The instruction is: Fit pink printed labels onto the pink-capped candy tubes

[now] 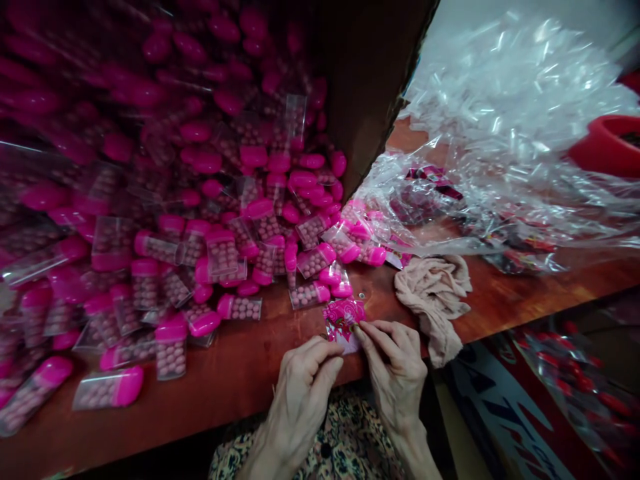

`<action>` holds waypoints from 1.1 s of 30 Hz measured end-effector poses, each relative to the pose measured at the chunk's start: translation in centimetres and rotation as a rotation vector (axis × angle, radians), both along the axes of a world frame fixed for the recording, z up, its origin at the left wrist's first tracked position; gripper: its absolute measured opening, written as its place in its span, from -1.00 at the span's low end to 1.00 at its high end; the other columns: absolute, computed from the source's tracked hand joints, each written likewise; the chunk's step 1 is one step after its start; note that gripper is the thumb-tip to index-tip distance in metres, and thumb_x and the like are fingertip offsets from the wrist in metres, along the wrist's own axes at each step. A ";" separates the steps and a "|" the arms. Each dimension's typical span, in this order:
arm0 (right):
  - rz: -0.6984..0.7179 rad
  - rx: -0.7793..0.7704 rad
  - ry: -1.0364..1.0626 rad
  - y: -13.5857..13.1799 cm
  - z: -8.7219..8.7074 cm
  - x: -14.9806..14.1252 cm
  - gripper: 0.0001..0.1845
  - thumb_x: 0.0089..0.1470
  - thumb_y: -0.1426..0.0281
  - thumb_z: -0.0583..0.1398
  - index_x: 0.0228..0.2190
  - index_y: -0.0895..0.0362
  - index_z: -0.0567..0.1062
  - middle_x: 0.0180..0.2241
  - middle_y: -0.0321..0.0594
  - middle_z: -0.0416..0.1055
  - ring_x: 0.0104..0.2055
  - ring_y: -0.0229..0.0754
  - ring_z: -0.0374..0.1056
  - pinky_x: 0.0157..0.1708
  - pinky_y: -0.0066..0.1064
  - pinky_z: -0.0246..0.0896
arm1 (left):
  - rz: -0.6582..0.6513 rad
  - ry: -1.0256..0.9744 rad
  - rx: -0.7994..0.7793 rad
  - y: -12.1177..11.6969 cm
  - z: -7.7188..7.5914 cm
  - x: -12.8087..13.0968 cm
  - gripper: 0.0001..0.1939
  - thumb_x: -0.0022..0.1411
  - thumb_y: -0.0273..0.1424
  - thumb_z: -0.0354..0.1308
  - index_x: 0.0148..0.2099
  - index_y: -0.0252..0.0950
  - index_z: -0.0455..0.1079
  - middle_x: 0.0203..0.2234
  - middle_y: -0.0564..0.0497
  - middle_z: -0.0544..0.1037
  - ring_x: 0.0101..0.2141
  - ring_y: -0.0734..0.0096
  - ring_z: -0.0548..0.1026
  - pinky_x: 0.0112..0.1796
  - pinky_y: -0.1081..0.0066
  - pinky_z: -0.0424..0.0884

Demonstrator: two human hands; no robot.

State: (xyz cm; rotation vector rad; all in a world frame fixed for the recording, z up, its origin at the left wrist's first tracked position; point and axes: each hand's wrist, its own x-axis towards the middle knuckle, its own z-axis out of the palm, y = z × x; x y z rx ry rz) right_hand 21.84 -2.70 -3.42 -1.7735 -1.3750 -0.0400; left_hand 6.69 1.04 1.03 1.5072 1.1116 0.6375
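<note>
At the table's front edge, a small flat pink printed label (347, 311) with a pale lower part lies between my hands. My left hand (306, 381) has its fingers closed in a pinch at the label's lower left. On the other side, my right hand (395, 363) pinches the label's right edge between thumb and fingers. Just beyond it are small clear boxes with pink caps (311, 293), filled with round pink balls. A beige cloth (434, 293) lies crumpled to the right of my right hand.
Many more capped boxes (173, 347) are heaped at the left, beside a dark upright panel (365, 87). Clear plastic bags (500, 193) cover the right side, near a red round container (605, 147). Below the table at right stand a printed carton (520, 413) and bagged red items (580, 373).
</note>
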 end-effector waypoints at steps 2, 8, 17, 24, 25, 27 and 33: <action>-0.001 0.010 0.004 0.0 -0.1 0.0 -0.87 0.11 0.37 0.21 -0.33 0.08 0.58 -0.41 -0.20 0.43 -0.30 -0.14 0.26 -0.33 -0.28 0.27 | 0.010 -0.016 -0.002 0.1 -0.1 0.2 -0.81 0.20 -0.41 0.08 -0.25 -0.20 0.54 -0.35 -0.03 0.58 -0.31 0.27 0.50 -0.24 0.32 0.41; -0.009 0.049 0.031 0.0 0.0 0.0 -0.89 0.09 0.40 0.22 -0.32 0.09 0.58 -0.41 -0.20 0.41 -0.30 -0.15 0.26 -0.31 -0.29 0.27 | -0.014 -0.020 -0.058 0.3 0.1 0.3 -0.80 0.19 -0.44 0.07 -0.26 -0.22 0.54 -0.38 -0.03 0.56 -0.33 0.29 0.49 -0.27 0.35 0.38; -0.014 0.114 0.132 -0.2 0.1 0.0 -0.89 0.06 0.45 0.24 -0.31 0.06 0.56 -0.37 -0.23 0.41 -0.29 -0.16 0.30 -0.26 -0.26 0.29 | 0.137 -0.164 -0.298 1.2 -0.5 0.6 -0.79 0.15 -0.34 0.15 -0.20 -0.31 0.50 -0.43 -0.03 0.57 -0.46 0.43 0.45 -0.44 0.47 0.33; 0.031 0.105 0.218 -0.6 0.4 -0.2 -0.86 0.05 0.48 0.25 -0.31 0.05 0.56 -0.36 -0.23 0.41 -0.28 -0.17 0.34 -0.24 -0.26 0.32 | 0.189 -0.420 -0.534 2.8 -0.8 2.6 -0.69 -0.03 -0.33 0.30 -0.22 -0.40 0.48 -0.66 0.08 0.46 -0.70 0.64 0.25 -0.65 0.58 0.12; 0.042 0.094 0.242 -0.7 0.4 -0.2 -0.85 0.04 0.48 0.25 -0.30 0.04 0.57 -0.34 -0.22 0.41 -0.26 -0.16 0.35 -0.23 -0.26 0.33 | 0.194 -0.420 -0.537 2.8 -0.9 2.9 -0.74 -0.02 -0.33 0.29 -0.29 -0.40 0.48 -0.73 0.12 0.40 -0.73 0.66 0.19 -0.66 0.59 0.07; 0.040 0.053 0.318 -0.8 0.4 -0.2 -0.77 0.02 0.46 0.27 -0.22 0.03 0.55 -0.25 -0.20 0.42 -0.20 -0.15 0.36 -0.18 -0.26 0.34 | 0.218 -0.408 -0.536 2.7 -1.1 3.3 -0.79 0.01 -0.31 0.27 -0.39 -0.40 0.47 -0.78 0.15 0.34 -0.75 0.70 0.11 -0.68 0.59 -0.02; 0.014 -0.068 0.645 -1.0 1.1 -0.2 -0.79 -0.03 0.39 0.31 -0.27 0.11 0.56 -0.40 -0.26 0.46 -0.37 -0.23 0.39 -0.35 -0.42 0.38 | 0.208 -0.370 -0.513 2.7 -0.8 3.5 -0.83 -0.03 -0.35 0.29 -0.43 -0.38 0.47 -0.79 0.17 0.32 -0.74 0.68 0.13 -0.67 0.58 0.01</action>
